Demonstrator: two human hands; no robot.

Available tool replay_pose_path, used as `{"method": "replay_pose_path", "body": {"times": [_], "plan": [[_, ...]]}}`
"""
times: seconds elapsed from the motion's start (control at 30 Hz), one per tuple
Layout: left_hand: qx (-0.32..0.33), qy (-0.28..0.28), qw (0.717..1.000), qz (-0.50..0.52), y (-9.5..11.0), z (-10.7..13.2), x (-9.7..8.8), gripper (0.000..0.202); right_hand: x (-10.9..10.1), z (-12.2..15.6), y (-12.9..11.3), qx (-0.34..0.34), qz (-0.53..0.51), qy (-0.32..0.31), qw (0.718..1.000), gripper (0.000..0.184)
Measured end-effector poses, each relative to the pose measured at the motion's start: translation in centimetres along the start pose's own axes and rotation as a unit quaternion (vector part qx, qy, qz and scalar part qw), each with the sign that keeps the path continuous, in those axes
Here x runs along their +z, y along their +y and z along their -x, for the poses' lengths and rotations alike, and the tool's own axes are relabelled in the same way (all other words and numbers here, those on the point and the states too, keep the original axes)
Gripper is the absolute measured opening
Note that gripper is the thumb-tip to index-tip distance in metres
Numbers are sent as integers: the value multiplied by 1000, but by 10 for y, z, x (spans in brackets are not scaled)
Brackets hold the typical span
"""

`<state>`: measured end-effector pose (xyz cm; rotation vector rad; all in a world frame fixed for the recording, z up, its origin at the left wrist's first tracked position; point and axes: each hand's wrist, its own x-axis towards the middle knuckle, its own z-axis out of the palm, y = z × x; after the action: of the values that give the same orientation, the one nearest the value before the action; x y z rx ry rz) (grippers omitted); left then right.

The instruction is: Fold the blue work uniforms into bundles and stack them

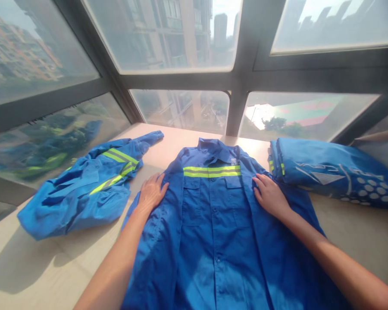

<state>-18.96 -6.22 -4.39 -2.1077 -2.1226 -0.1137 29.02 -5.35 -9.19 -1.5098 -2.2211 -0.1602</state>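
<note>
A blue work jacket (210,219) lies front side up before me, its collar pointing at the windows and its buttons done up. A yellow-green and grey reflective band runs across its chest. On its left sleeve rests my left hand (152,189), fingers stretched out and palm down. My right hand (270,194) lies on the right sleeve near the shoulder, also with its fingers extended. Neither hand grips the cloth. The jacket's lower end runs out of view at the bottom.
A crumpled blue garment (84,185) with reflective strips lies to the left. Folded blue garments (330,168) with white print are stacked at the right. Window frames (181,80) rise behind the pale ledge (349,228).
</note>
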Motion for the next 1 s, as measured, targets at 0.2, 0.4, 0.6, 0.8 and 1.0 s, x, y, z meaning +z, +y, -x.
{"method": "replay_pose_path", "body": {"times": [0.2, 0.4, 0.6, 0.8, 1.0], "plan": [[-144, -61, 987, 47, -53, 29, -29, 50, 1, -60, -62, 7, -112, 25, 993, 38], [-177, -130, 975, 38, -63, 34, -53, 46, 36, -182, -184, 31, -253, -139, 957, 57], [-158, -181, 969, 58, -71, 25, -52, 42, 68, -239, -221, 4, -253, -179, 951, 49], [-184, -152, 970, -42, -63, 32, -42, 43, 81, -234, -219, 32, -239, -137, 961, 31], [-123, 6, 992, -39, -32, 25, -38, 37, 65, -229, -183, 67, -210, -78, 972, 28]]}}
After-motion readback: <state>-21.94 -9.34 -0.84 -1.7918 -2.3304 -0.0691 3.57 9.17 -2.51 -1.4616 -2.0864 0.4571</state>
